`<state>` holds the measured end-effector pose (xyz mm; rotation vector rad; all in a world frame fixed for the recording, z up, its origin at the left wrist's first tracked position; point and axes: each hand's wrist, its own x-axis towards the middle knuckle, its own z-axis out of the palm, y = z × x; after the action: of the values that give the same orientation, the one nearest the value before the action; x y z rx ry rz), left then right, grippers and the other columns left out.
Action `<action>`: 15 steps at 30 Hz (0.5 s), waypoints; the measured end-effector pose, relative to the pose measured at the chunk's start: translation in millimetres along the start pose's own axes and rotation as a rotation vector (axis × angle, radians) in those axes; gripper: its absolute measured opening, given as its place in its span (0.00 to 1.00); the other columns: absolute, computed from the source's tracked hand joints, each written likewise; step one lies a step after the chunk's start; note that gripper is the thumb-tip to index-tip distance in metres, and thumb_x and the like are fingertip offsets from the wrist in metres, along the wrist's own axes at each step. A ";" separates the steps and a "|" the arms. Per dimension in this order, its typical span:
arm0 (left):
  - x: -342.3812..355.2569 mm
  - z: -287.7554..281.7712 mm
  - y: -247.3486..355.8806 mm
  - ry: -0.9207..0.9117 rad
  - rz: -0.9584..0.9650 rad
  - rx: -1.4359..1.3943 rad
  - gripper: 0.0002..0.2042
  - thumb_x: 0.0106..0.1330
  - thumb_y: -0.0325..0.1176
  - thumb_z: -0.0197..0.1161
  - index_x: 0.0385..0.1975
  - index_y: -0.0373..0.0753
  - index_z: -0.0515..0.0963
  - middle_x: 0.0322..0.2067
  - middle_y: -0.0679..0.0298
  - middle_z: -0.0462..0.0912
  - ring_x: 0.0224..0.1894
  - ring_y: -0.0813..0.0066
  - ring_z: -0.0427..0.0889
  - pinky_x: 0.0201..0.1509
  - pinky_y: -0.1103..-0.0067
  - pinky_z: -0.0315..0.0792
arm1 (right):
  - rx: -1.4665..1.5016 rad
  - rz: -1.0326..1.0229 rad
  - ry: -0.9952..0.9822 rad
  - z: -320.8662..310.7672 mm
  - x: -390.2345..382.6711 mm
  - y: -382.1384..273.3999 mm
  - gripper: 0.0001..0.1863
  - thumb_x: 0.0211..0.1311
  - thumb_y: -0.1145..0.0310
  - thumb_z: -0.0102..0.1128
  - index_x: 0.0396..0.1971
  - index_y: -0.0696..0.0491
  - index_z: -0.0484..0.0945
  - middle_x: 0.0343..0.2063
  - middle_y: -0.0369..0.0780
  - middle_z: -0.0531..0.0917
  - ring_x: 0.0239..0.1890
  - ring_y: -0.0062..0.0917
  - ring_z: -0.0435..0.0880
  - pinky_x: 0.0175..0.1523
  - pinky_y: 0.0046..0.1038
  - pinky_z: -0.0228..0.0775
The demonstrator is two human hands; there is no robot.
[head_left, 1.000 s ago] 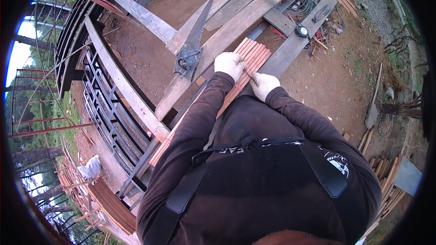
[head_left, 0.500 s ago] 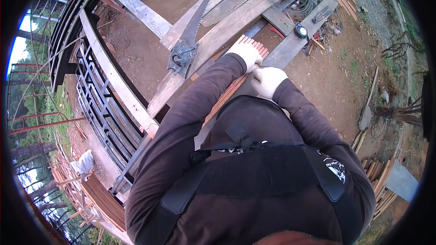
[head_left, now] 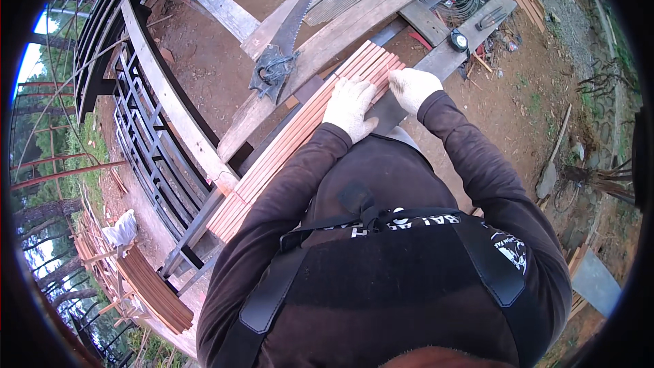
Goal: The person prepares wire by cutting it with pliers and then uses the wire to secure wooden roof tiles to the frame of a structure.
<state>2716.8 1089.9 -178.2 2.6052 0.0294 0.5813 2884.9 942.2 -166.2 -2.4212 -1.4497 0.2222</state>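
A long bundle of reddish wooden strips [head_left: 294,138] lies slantwise in front of me, its wide face up. It runs from the lower left to the upper right. My left hand [head_left: 349,107], in a white glove, rests on top of the strips with fingers stretched and thumb apart. At the bundle's right edge near its far end is my gloved right hand [head_left: 413,89], fingers pressed together. What they pinch is too small to make out. Thin dark lines cross the strips near the far end and lower down.
A handsaw [head_left: 294,24] with a dark handle lies on wooden planks [head_left: 354,22] beyond the bundle. Coiled wire [head_left: 458,3] and a round tape measure [head_left: 458,40] sit at the upper right. Black metal frames [head_left: 146,119] stand on the left. More strips [head_left: 153,286] are stacked lower left.
The bundle has turned so its wide face shows. My hands have moved apart: the left slid back toward me and flattened on the strips, the right shifted outward and forward.
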 end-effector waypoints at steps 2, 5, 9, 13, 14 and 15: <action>-5.2 13.6 3.6 0.009 -0.054 0.005 0.23 0.48 0.34 0.75 0.45 0.36 0.80 0.47 0.56 0.85 0.60 0.54 0.79 0.70 0.57 0.66 | -0.032 -0.008 -0.022 -0.6 4.2 -1.1 0.10 0.69 0.61 0.56 0.32 0.49 0.81 0.28 0.48 0.86 0.34 0.47 0.87 0.38 0.48 0.78; -11.6 32.0 -7.8 0.004 -0.131 0.008 0.20 0.49 0.35 0.75 0.44 0.39 0.82 0.48 0.59 0.86 0.61 0.55 0.79 0.70 0.58 0.67 | -0.040 -0.025 -0.023 -4.1 18.9 -6.9 0.09 0.69 0.62 0.56 0.34 0.49 0.81 0.28 0.48 0.86 0.35 0.47 0.88 0.40 0.48 0.79; -12.2 34.5 -11.9 0.073 -0.088 0.003 0.13 0.53 0.31 0.71 0.39 0.41 0.83 0.44 0.61 0.87 0.57 0.57 0.82 0.67 0.61 0.70 | -0.048 -0.025 -0.024 -1.4 24.2 -1.6 0.09 0.69 0.62 0.56 0.34 0.49 0.82 0.29 0.48 0.86 0.35 0.47 0.88 0.40 0.48 0.79; -2.0 31.8 -14.7 0.124 -0.070 -0.037 0.08 0.53 0.30 0.71 0.34 0.40 0.84 0.38 0.62 0.88 0.50 0.59 0.85 0.61 0.63 0.74 | -0.039 0.023 -0.108 -4.0 11.3 8.1 0.09 0.69 0.62 0.55 0.35 0.50 0.82 0.31 0.49 0.87 0.36 0.47 0.88 0.41 0.48 0.79; 1.2 30.7 -17.6 0.100 -0.122 -0.085 0.07 0.53 0.33 0.71 0.31 0.41 0.86 0.36 0.62 0.88 0.47 0.59 0.86 0.58 0.64 0.77 | -0.036 0.034 -0.153 -3.9 2.8 11.2 0.10 0.69 0.62 0.55 0.36 0.50 0.82 0.31 0.49 0.87 0.36 0.47 0.88 0.41 0.48 0.79; 3.9 29.3 -20.3 0.075 -0.174 -0.133 0.06 0.53 0.35 0.71 0.29 0.42 0.87 0.34 0.62 0.89 0.44 0.58 0.86 0.54 0.65 0.79 | -0.031 0.042 -0.200 -2.5 -7.3 12.0 0.10 0.69 0.62 0.55 0.37 0.51 0.83 0.32 0.50 0.87 0.37 0.47 0.88 0.43 0.48 0.78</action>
<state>2733.9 1095.5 -209.2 2.4210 0.2314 0.5967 2892.1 930.1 -168.1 -2.5170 -1.4941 0.4667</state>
